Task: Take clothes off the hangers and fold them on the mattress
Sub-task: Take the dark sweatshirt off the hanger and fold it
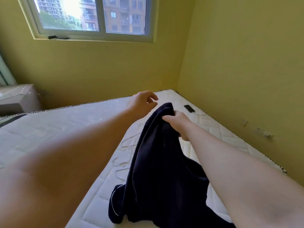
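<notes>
A dark navy garment [158, 170] hangs from my right hand [176, 123], which grips its upper edge above the white quilted mattress [49, 129]. Its lower part trails onto the mattress near me, showing a thin white trim line. My left hand [141, 102] hovers just left of the garment's top, fingers loosely curled and holding nothing. Several thin white wire hangers [128, 142] lie on the mattress behind the garment, partly hidden by it.
A black phone [189, 108] with a white cable lies near the mattress's far right corner. Yellow walls close in behind and on the right. A window [92, 17] sits high on the back wall. A brown box [18, 99] with hangers stands at the left.
</notes>
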